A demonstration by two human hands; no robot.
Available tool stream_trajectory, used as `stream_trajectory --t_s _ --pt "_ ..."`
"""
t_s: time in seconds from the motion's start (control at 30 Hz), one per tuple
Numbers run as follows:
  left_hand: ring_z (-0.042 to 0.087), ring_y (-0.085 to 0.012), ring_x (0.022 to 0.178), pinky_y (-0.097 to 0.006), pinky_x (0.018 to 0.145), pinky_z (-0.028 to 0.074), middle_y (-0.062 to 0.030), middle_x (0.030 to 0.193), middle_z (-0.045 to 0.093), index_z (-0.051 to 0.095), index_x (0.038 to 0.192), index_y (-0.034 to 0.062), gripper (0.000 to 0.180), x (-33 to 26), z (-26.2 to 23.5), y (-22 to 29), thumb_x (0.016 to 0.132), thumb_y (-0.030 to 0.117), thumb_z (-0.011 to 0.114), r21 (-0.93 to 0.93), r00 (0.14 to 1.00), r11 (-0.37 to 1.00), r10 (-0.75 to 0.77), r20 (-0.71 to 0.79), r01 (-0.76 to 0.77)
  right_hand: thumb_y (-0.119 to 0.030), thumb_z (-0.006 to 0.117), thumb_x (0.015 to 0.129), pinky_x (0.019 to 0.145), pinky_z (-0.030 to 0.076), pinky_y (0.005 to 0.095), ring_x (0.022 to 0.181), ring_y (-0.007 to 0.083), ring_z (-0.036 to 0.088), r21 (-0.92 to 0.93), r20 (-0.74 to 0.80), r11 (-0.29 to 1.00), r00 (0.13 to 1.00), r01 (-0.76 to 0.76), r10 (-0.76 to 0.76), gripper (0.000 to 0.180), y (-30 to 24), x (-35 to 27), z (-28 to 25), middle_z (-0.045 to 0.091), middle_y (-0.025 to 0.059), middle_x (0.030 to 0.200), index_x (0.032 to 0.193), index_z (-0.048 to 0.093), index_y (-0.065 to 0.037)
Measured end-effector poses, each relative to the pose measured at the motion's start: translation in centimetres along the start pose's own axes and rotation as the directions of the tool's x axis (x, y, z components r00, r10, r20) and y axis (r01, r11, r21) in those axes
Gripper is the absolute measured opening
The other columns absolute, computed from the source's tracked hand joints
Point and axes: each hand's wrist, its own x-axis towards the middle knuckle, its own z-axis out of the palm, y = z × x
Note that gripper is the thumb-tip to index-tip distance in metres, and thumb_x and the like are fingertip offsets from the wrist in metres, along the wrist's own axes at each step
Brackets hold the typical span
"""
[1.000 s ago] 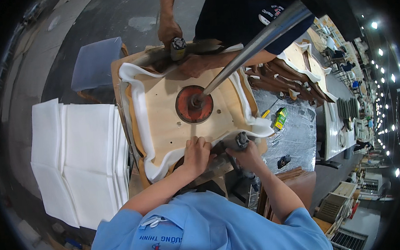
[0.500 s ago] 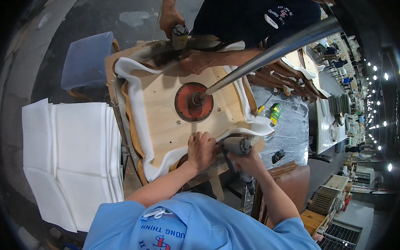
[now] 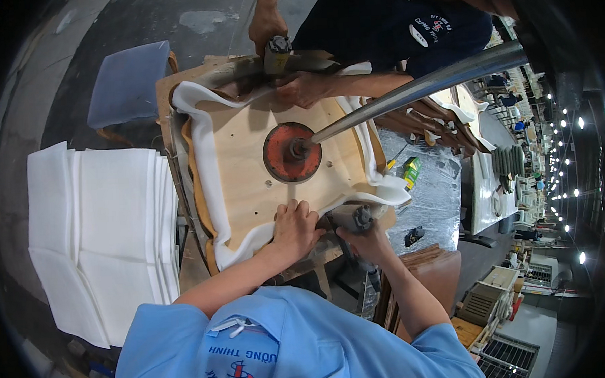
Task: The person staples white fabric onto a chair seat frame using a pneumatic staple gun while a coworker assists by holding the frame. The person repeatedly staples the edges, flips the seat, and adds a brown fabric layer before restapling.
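A square plywood seat panel (image 3: 247,147) lies in front of me, edged with white padding (image 3: 211,173) and brown covering (image 3: 200,187). A red round plate (image 3: 281,159) on a metal pole presses on its middle. My left hand (image 3: 294,228) is closed over the panel's near edge, fingertips on the wood and the folded padding gripped beneath. In my right hand (image 3: 365,243) is a staple gun (image 3: 354,218), its head at the near edge just right of my left hand. Its nose is hidden.
Across the panel, a co-worker's hand (image 3: 266,30) holds another staple gun (image 3: 278,55); the other hand (image 3: 303,89) presses the far edge. White padding sheets (image 3: 101,225) are stacked at left. Right are a plastic-wrapped table (image 3: 437,190), a green-yellow box (image 3: 412,173) and brown sheets (image 3: 431,274).
My left hand has shifted slightly left along the near edge, and my staple gun has moved slightly left too. The whole view has shifted a little. The co-worker's hands stay at the far edge.
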Motion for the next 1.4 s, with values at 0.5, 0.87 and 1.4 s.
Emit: stream_trajectory --t_s 0.5,0.87,1.4 --pt "0.056 -0.0344 0.113 -0.05 0.093 0.041 -0.0121 0.108 0.063 0.076 0.094 0.0075 0.017 0.1 -0.1 -0.1 0.092 0.024 0.079 -0.027 0.998 0.998 -0.056 0.038 0.057 -0.024 0.087 0.095 0.058 0.056 0.0327 0.06 0.0133 0.067 -0.045 -0.002 0.994 0.995 0.096 -0.096 0.039 0.5 -0.1 1.5 0.075 0.0069 0.084 0.12 0.075 0.002" --pt "0.056 -0.0328 0.11 -0.049 0.092 0.042 -0.0121 0.108 0.063 0.075 0.092 0.0079 0.017 -0.3 -0.6 -0.6 0.089 0.023 0.083 -0.049 0.999 0.998 -0.029 -0.033 0.028 -0.025 0.086 0.097 0.057 0.054 0.0311 0.063 0.0094 0.066 0.075 0.049 0.997 0.998 0.02 -0.024 0.036 0.8 -1.4 1.8 0.075 0.0043 0.085 0.12 0.076 0.001" --pt "0.054 -0.0313 0.113 -0.047 0.096 0.043 -0.0098 0.112 0.061 0.08 0.097 0.0047 0.022 -1.2 -1.9 -1.5 0.086 0.023 0.087 -0.065 0.989 0.989 -0.131 0.063 0.135 -0.02 0.085 0.097 0.057 0.053 0.0314 0.06 0.0097 0.063 0.108 0.045 0.994 0.999 0.011 -0.016 0.037 -0.3 -2.4 3.5 0.072 0.0028 0.085 0.127 0.075 -0.001"
